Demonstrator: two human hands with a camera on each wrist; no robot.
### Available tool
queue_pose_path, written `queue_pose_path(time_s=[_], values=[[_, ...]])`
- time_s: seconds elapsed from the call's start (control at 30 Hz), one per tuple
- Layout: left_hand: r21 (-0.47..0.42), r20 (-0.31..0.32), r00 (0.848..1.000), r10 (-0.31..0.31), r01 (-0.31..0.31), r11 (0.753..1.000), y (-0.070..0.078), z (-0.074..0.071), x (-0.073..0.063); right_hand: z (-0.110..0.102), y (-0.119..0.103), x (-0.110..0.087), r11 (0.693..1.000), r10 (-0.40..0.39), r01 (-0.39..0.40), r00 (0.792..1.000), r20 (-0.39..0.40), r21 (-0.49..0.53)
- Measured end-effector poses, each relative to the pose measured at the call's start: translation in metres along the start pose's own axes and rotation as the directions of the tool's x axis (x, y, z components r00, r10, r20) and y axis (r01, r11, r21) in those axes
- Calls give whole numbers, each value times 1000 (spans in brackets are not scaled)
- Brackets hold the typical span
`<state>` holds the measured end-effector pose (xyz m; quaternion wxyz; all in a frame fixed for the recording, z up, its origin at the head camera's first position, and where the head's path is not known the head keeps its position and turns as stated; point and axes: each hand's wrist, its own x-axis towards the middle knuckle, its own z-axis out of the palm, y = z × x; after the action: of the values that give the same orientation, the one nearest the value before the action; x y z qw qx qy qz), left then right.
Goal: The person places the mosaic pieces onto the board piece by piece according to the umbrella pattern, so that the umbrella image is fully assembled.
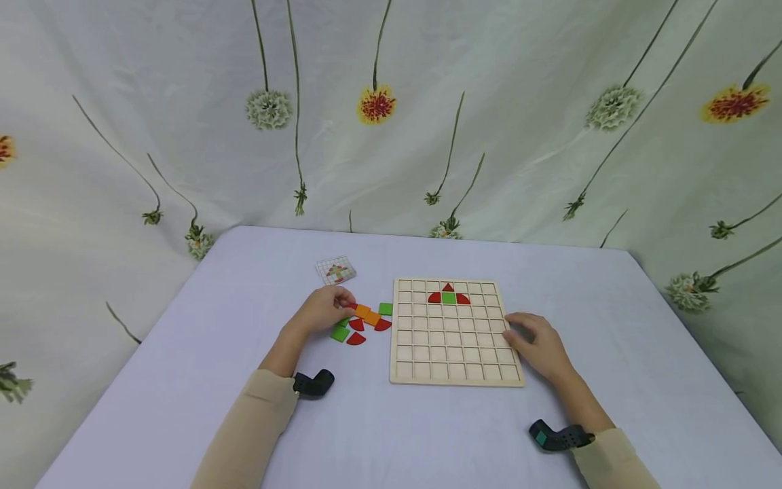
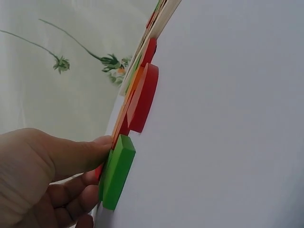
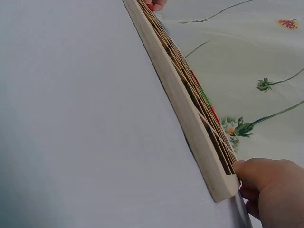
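Note:
My left hand (image 1: 322, 310) is over the loose pieces left of the board, thumb and fingertips pinching a red piece (image 3: 150, 7) that is mostly hidden. Close to those fingers lie orange squares (image 1: 371, 318), green squares (image 1: 339, 333) and red quarter-circle pieces (image 1: 356, 339). In the left wrist view a green piece (image 2: 118, 173) sits right beside the thumb. My right hand (image 1: 540, 345) rests at the right edge of the wooden grid board (image 1: 455, 370), thumb and forefinger touching its rim. Near the board's top, a green square (image 1: 449, 297) has red quarter-circles on both sides and a red triangle (image 1: 448, 287) above.
A small card (image 1: 335, 269) printed with a grid and a coloured figure lies behind the left hand. White cloth covers the table (image 1: 360, 428). A flower-printed curtain (image 1: 525, 122) hangs behind its far edge. Each wrist wears a black band (image 1: 313, 384).

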<state>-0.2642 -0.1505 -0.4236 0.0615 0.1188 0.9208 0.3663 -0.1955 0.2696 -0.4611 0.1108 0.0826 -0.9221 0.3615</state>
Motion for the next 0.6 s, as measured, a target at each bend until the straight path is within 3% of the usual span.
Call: queue_pose_path(time_s=[0.33, 0.6], values=[[3, -17, 999, 28, -28, 1000, 1, -2, -2, 1, 0, -1, 1000, 8, -8, 1000, 0, 3], [-43, -62, 998, -27, 24, 999, 10, -10, -5, 0, 1, -1, 1000, 18, -18, 1000, 0, -7]])
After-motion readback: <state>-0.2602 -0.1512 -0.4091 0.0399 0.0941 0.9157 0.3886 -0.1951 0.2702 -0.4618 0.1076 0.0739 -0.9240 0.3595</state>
